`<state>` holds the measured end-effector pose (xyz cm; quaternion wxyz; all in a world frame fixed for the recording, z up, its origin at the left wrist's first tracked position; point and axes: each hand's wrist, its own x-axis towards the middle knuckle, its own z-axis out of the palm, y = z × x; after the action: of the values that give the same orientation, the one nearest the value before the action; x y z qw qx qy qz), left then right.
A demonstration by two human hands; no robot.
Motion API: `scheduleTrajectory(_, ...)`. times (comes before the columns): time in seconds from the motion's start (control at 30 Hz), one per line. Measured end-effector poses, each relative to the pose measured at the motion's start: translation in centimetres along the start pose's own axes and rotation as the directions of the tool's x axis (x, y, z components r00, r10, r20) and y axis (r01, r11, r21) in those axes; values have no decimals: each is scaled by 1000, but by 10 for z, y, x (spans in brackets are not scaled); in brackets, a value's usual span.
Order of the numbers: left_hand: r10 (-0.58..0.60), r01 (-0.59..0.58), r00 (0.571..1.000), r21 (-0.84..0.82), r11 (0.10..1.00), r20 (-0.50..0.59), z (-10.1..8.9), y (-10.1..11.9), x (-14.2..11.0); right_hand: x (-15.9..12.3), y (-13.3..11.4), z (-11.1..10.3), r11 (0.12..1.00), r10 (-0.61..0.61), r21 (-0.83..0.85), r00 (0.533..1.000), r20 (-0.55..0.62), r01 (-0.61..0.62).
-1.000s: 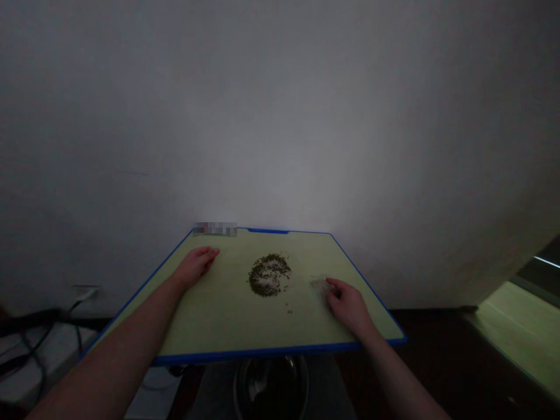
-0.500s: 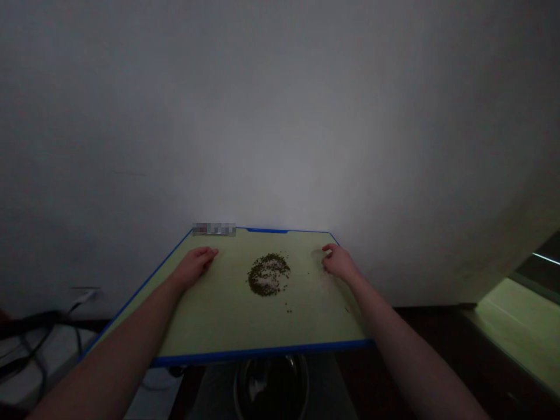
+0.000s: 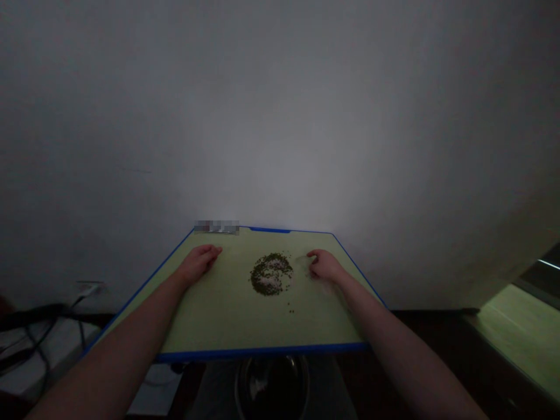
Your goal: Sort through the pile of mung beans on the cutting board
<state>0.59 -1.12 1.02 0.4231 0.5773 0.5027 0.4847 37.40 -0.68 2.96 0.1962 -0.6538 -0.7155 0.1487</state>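
A loose pile of small dark green-brown grains, which look like beans, mixed with white grains (image 3: 271, 274), lies in the middle of the pale yellow-green, blue-edged board (image 3: 227, 326). To its left my left hand (image 3: 200, 263) rests on the board, its fingers closed together; whatever they may hold is hidden. On the pile's right side, my right hand (image 3: 326, 266) is closed with curled fingers. A faint, thin see-through thing (image 3: 301, 258) sticks out from its fingertips toward the pile; its kind is too dim to make out.
Below the board's near edge a round shiny metal bowl (image 3: 272, 388) sits between the legs. Dark cables (image 3: 39, 326) lie at the left. Behind the board rises a plain grey wall (image 3: 280, 116). A few stray grains (image 3: 291, 311) lie nearer the front edge.
My right hand has moved left, closer to the pile, with the see-through thing. My left hand keeps nearly the same place. The view has shifted slightly.
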Motion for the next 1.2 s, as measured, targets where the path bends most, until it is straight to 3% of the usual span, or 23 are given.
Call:
scheduleTrajectory(0.2,8,-8,1000,-4,1000,1,-1,-2,1,-22,-15,0,993,-88,82,993,80,81)
scheduleTrajectory(0.3,5,-5,1000,-12,1000,-5,-2,-5,2,-34,-15,-7,977,-81,203,991,104,59)
scheduleTrajectory(0.47,6,-6,1000,-41,999,3,-2,-8,4,-70,-4,-7,915,18,403,999,-27,-6)
scheduleTrajectory(0.63,17,-17,1000,-33,999,9,-2,-7,4,-99,1,11,916,36,401,999,-14,-27)
scheduleTrajectory(0.9,-10,10,1000,23,1000,-5,1,3,-3,-88,-15,20,957,42,286,999,19,-45)
scheduleTrajectory(1.2,-13,13,1000,-15,1000,-5,-1,-2,2,-88,23,0,953,157,264,988,-13,-148)
